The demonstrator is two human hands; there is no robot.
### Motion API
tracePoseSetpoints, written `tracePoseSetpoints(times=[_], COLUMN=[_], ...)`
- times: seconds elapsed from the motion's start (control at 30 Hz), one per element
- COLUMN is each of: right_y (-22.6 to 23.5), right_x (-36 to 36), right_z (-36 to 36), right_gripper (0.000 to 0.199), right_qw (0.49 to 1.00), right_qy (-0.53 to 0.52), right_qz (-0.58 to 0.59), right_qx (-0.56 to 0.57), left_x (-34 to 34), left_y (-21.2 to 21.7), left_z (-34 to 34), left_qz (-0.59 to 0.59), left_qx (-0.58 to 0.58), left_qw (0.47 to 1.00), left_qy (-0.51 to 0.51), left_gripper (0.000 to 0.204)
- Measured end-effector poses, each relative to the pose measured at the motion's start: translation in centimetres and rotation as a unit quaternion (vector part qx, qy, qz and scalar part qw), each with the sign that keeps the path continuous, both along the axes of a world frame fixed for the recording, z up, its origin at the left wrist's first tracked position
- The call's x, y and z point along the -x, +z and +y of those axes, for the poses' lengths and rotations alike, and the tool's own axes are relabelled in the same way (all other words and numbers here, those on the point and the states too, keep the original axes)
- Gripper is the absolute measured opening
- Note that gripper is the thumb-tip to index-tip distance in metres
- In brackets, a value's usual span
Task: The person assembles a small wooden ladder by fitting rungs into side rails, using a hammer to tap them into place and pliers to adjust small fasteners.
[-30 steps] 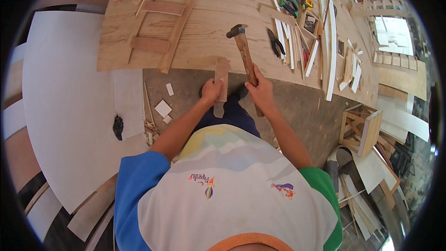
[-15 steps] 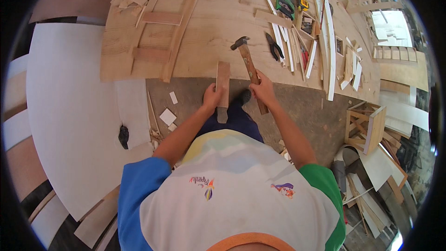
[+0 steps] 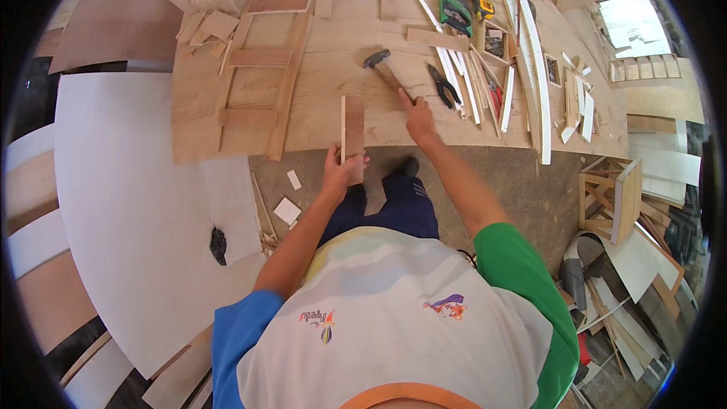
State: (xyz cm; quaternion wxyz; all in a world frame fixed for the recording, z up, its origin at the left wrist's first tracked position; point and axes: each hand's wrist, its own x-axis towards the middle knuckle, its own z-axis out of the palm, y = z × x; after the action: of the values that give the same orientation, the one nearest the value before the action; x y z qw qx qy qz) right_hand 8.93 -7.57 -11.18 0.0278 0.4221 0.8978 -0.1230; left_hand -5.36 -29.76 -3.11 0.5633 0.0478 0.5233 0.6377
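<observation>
My left hand (image 3: 344, 170) is closed round the lower end of a short flat piece of wood (image 3: 354, 127), held upright at the front edge of the worktable. One narrow side of the wood is pale, its broad face reddish brown. My right hand (image 3: 419, 121) reaches over the table with its fingers on the lower handle of a claw hammer (image 3: 391, 81). The hammer's dark head points away to the left, on or just above the tabletop; I cannot tell which. Black-handled pliers (image 3: 444, 87) lie just right of the hammer.
The plywood worktable (image 3: 318, 106) bears ladder-like wooden frames (image 3: 261, 57) on the left. A green-handled saw (image 3: 455, 14), a yellow tape measure (image 3: 483, 7) and white strips (image 3: 539, 83) lie on the right. A small wooden frame stool (image 3: 612, 201) stands at the right; a white panel (image 3: 136, 204) lies left.
My right hand has moved forward over the table with the hammer, its grip now near the handle's end. The piece of wood in my left hand has turned, showing its pale narrow side.
</observation>
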Motion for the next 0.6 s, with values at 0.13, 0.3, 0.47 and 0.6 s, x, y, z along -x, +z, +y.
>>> tracePoseSetpoints(times=[0.13, 0.3, 0.47, 0.6], right_y=[0.5, 0.6, 0.5, 0.5], right_x=[0.3, -2.5, -5.2, -4.7], right_z=[0.5, 5.1, 9.3, 9.9], right_gripper=[0.057, 0.036, 0.027, 0.022], right_qw=[0.998, 0.991, 0.992, 0.992], right_qy=[-0.005, -0.082, -0.087, -0.069], right_qz=[0.031, -0.002, -0.085, -0.098], right_qx=[0.050, -0.106, -0.020, -0.038], left_x=[-0.1, -0.9, -2.5, -3.3], left_y=[-0.4, -2.3, 1.0, 1.9], left_z=[0.9, 3.3, 8.0, 12.0], left_qz=[0.041, 0.161, 0.350, 0.461], left_qx=[0.038, 0.057, 0.084, 0.041], left_qw=[0.998, 0.985, 0.933, 0.886], left_qy=[0.022, 0.011, -0.032, 0.004], left_gripper=[0.041, 0.044, 0.048, 0.057])
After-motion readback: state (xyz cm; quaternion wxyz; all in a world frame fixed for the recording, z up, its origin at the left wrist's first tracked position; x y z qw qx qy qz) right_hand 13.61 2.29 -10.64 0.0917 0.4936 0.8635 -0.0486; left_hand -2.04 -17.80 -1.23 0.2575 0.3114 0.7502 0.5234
